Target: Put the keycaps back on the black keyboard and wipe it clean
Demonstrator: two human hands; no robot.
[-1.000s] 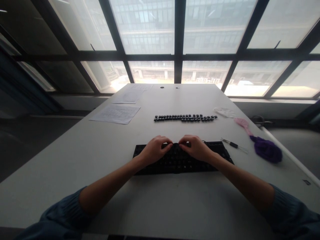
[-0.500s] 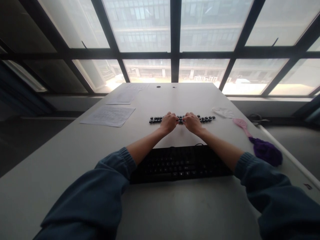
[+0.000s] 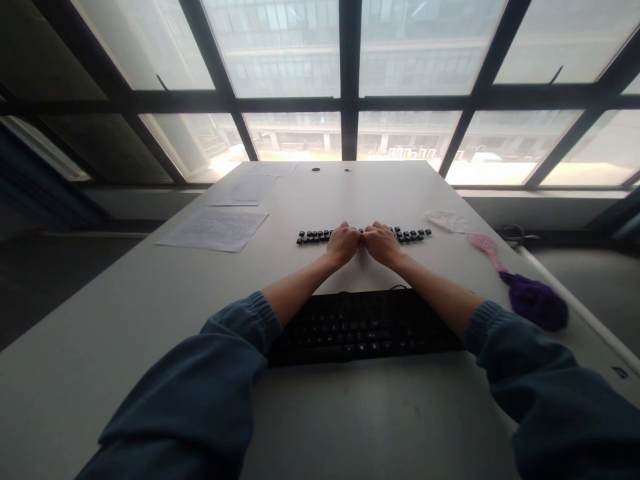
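My left hand (image 3: 344, 244) and my right hand (image 3: 381, 243) meet at the middle of two rows of loose black keycaps (image 3: 311, 236) on the white table. Both hands are closed, knuckles up, with their thumb sides together. Whatever lies between the fingers is hidden; the central keycaps are covered by the hands. Nearer to me, under my forearms, a black keyboard (image 3: 350, 327) lies flat with its cable at the far edge. Several keys show on its near part; its upper part is too dark to make out.
Printed sheets (image 3: 215, 229) lie on the left of the white table (image 3: 320, 193). To the right are a crumpled clear plastic bag (image 3: 447, 221), a pink brush (image 3: 483, 243) and a purple cloth (image 3: 537, 303). Large windows (image 3: 400, 53) stand beyond the far edge.
My left hand has shifted slightly right, so both hands now touch and cover the middle keycaps that showed between them. The view has tilted a little.
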